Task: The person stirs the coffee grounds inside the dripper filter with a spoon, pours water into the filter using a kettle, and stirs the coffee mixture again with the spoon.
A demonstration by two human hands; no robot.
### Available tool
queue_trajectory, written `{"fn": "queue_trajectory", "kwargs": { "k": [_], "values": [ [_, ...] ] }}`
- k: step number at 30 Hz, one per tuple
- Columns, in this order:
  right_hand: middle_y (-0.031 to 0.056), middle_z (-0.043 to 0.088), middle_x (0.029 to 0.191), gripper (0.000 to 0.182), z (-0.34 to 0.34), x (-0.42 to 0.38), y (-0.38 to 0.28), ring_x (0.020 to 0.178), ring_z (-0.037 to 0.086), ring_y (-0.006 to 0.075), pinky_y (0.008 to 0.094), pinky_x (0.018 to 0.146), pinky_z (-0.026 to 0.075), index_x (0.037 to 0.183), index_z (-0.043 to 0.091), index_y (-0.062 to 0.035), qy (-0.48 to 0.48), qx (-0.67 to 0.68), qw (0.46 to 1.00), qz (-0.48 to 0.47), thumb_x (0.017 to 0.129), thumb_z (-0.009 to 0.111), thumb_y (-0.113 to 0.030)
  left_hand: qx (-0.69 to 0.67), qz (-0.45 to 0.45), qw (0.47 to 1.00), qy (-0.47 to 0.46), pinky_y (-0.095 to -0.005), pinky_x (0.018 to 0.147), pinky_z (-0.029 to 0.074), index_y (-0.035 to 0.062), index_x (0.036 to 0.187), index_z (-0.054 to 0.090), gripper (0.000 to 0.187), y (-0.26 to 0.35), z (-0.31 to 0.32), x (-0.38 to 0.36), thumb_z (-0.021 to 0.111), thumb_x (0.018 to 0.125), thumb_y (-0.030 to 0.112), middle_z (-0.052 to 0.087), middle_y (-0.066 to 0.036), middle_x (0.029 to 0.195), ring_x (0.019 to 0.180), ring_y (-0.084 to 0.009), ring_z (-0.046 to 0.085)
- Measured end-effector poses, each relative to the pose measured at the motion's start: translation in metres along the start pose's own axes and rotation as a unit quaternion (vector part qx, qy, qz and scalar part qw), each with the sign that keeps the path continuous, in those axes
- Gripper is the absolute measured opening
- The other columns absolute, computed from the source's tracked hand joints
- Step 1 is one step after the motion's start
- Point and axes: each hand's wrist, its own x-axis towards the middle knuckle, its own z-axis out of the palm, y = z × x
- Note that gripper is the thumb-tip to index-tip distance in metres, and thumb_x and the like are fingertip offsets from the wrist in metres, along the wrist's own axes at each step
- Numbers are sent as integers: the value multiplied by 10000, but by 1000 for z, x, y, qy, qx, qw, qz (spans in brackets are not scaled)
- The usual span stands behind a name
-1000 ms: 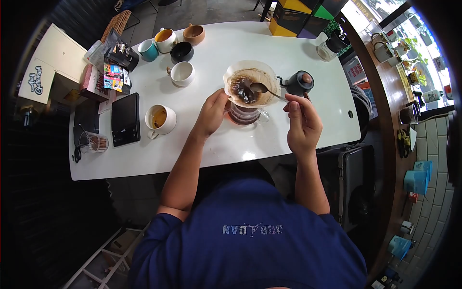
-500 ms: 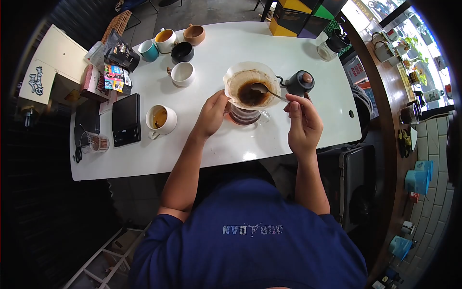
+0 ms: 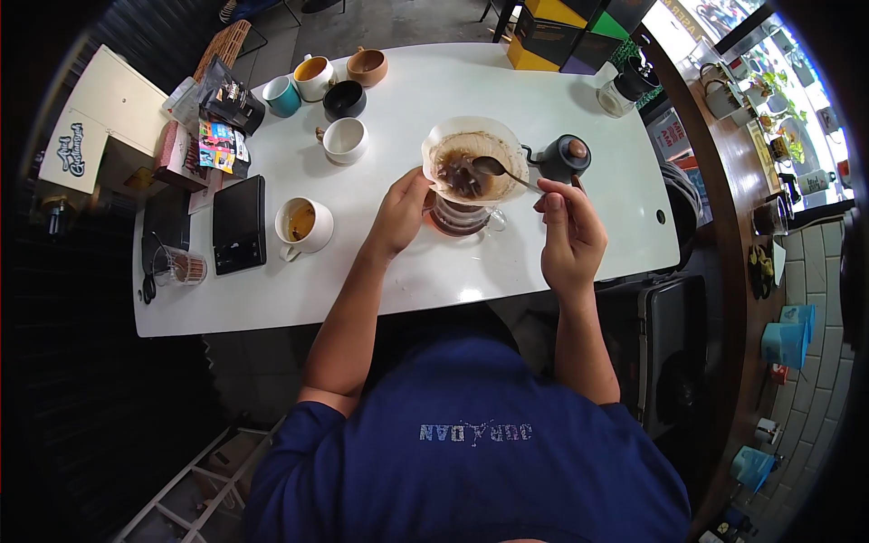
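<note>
A coffee dripper [image 3: 431, 167] lined with a paper filter [image 3: 493, 136] sits on a glass server [image 3: 460, 220]. Wet, dark coffee grounds [image 3: 463, 177] lie in the filter. My left hand [image 3: 401, 210] is closed at the dripper's left edge, fingers pinching its rim; the far fingertips are hidden. Between the fingers of my right hand [image 3: 574, 233] is the handle of a spoon [image 3: 490, 166], its bowl inside the filter just over the grounds. A dark gooseneck kettle [image 3: 565, 157] stands just beyond my right hand.
Left of the server stand a white cup with liquid [image 3: 304, 224] and a black scale [image 3: 239, 224]. Several cups, including a white cup [image 3: 344, 141], are grouped farther back. A hand grinder [image 3: 626, 89] stands at the back right, a glass of sticks [image 3: 179, 267] at the front left.
The spoon's bowl has shifted slightly within the filter. The coffee surface looks stirred, lighter and more broken up than before. Both hands stay nearly in place.
</note>
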Motion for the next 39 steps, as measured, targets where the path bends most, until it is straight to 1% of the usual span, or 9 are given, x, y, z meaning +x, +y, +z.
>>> {"fn": "queue_trajectory", "kwargs": {
  "k": [5,6,8,14,16,18,28,33,39],
  "values": [
    [85,593,817,143,-1,1,1,721,570,119,221,645,445,982,604,53,1,4,1000,-5,897,516,-21,39,-15,997,-62,-198,606,320,33,1067,537,348,-4,-10,0,312,977,283,500,42,786,646,-30,361],
    [87,594,816,143,-1,0,1,719,570,120,221,642,444,981,603,54,2,2,1000,1,896,515,-19,39,-13,997,-63,-198,606,320,33,1067,537,348,-6,-7,0,312,977,283,500,42,786,646,-30,361],
    [88,595,814,142,0,2,2,718,569,120,221,639,442,981,603,54,4,4,1000,-5,895,515,-17,-46,-3,998,31,-196,569,287,47,1054,548,331,1,8,-2,319,972,272,434,65,715,610,-28,320],
    [90,597,806,139,2,2,4,709,569,122,222,628,441,977,603,55,-3,6,1000,-8,892,516,-12,13,-15,999,-50,-200,580,300,52,1045,558,323,-5,-8,-1,319,968,256,478,54,754,620,-31,336],
    [91,599,811,138,4,3,4,712,569,122,222,631,443,976,602,55,-2,12,1000,-5,891,514,-9,12,-15,999,-47,-199,581,299,54,1055,553,321,-3,-4,-2,314,966,248,474,57,751,622,-30,333],
    [93,602,818,136,5,3,6,714,570,124,225,635,446,973,603,54,4,17,1000,3,890,516,-10,-22,-8,1000,9,-194,555,273,56,1045,549,311,2,3,-3,311,964,240,390,72,691,600,-31,297],
    [84,613,814,136,9,4,9,704,582,114,220,627,446,974,610,38,-11,0,1000,-4,890,526,-28,28,-10,999,-42,-193,549,278,46,1029,536,314,-8,-9,-2,303,969,247,385,54,712,617,-35,299],
    [64,614,831,166,13,3,12,727,576,91,209,633,442,1002,607,37,-10,20,997,78,902,532,-72,-3,16,998,-66,-204,546,279,51,972,506,338,-7,-12,-1,294,985,314,352,47,711,617,-50,294],
    [45,602,777,183,14,0,16,727,560,82,214,641,441,1016,605,34,4,27,996,88,911,523,-91,18,17,998,-61,-209,563,280,76,876,467,336,-6,-11,-4,276,988,328,348,37,712,627,-67,308]
  ]
}}
